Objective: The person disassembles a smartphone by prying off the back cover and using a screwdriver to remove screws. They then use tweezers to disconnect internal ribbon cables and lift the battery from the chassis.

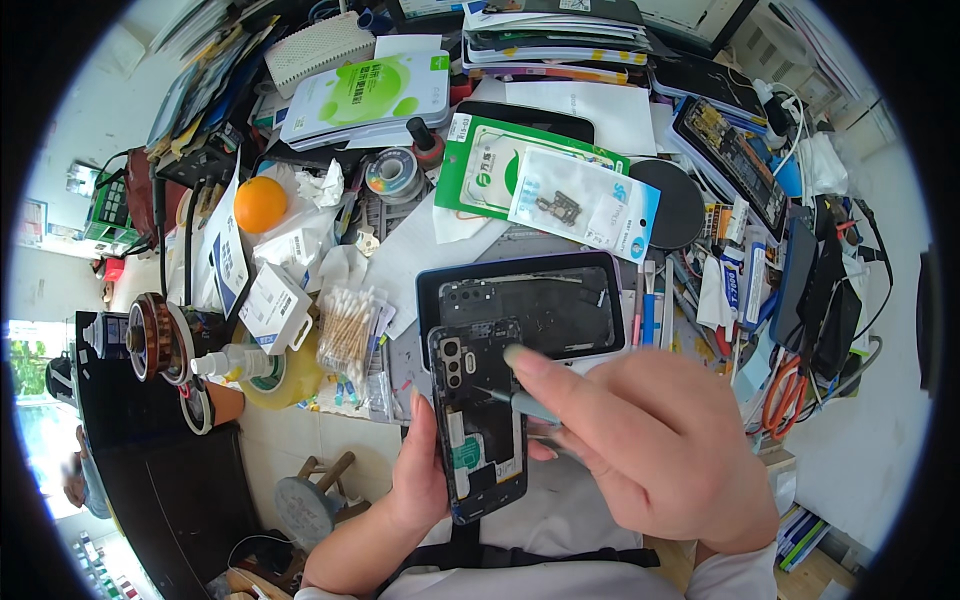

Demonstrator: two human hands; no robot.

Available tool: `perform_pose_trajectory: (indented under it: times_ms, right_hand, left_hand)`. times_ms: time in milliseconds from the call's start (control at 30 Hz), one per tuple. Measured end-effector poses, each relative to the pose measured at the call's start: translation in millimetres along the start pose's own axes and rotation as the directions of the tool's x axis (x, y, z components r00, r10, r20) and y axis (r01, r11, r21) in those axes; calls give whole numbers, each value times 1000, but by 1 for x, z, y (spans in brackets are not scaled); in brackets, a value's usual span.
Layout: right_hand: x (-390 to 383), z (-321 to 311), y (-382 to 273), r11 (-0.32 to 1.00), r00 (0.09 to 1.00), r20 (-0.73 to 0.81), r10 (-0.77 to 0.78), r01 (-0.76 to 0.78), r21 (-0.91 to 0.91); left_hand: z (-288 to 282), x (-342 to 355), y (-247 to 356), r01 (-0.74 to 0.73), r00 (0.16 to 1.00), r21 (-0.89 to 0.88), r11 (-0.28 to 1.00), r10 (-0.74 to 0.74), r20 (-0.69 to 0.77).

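Observation:
My left hand [422, 462] grips an opened phone [482, 420] by its edges, thumb on the left side and fingertips showing on the right. The phone's back is off, so its camera cluster, dark inner cover and a white and green battery area show. Over it, my right hand [650, 430] pinches a slim grey tool [532, 405]. The tool's thin dark point lies over the middle of the phone; whether it touches cannot be seen. Just beyond the phone, a dark back cover [545, 312] with camera holes rests on a blue-edged tablet [619, 300].
Cotton swabs [350, 330], a small white box [274, 308], an orange [261, 205] and a solder spool [394, 174] stand left. Behind lie a small-parts bag [575, 205] and stacked boxes [370, 95]. Glue tubes [733, 280] and an opened device [735, 165] crowd the right.

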State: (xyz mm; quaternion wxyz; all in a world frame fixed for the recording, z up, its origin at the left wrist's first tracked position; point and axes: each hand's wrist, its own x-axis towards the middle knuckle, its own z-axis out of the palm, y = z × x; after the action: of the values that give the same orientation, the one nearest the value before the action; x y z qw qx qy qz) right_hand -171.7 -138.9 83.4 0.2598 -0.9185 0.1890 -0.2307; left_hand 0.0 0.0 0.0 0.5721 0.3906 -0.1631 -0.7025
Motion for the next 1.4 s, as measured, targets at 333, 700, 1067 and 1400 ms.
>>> perform_pose_trajectory:
  times_ms: [333,700,1067,1400]
  right_hand:
    - [-4,4,7,999,998,-57,5,-2,44]
    - [-6,1,7,996,991,-120,65,-57,73]
    - [-8,27,35,986,981,-104,164,-164,3]
    - [-8,12,17,989,976,-162,144,-138,50]
  left_hand:
    - [7,5,-4,-47,995,-4,999,46,-90]
    - [-2,13,-1,-41,999,-9,999,41,6]
    - [-16,35,1,-188,981,-85,979,191,30]
    - [-16,35,4,-173,984,-42,984,174,29]
